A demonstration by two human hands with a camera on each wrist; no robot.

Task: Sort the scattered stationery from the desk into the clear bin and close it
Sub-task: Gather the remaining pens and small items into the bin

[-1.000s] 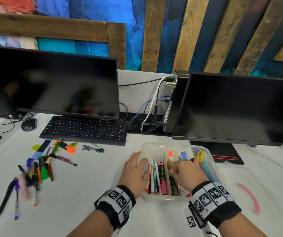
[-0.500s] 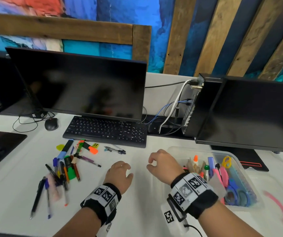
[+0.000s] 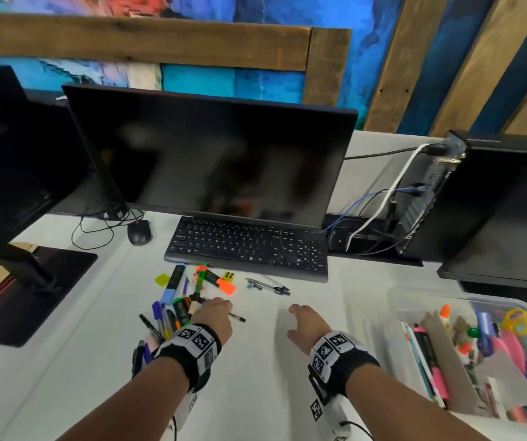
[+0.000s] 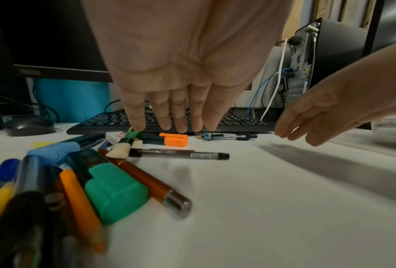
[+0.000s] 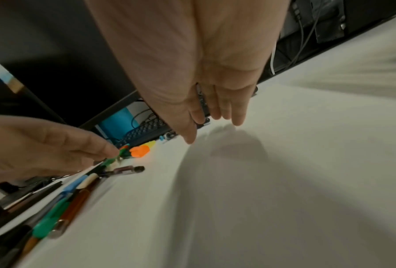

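Left hand point(image 3: 213, 316) flat, fingers spread, empty, hovering over scattered pile of pens and highlighters point(image 3: 176, 308) on white desk point(image 3: 256, 377). Right hand point(image 3: 303, 324) open, empty, between pile and clear plastic bin point(image 3: 415, 299) far right. Clear-barrelled pen point(image 4: 178, 154) lies crosswise under left fingertips: left nearer.

Pens and markers point(image 3: 173, 313) lie heaped on the white desk point(image 3: 256, 377) before the keyboard, an orange-capped highlighter point(image 3: 222, 283) at the pile's far edge. Right side: the clear bin point(image 3: 415, 297), lidless (already well stocked), holds upright pens, scissors and glue.
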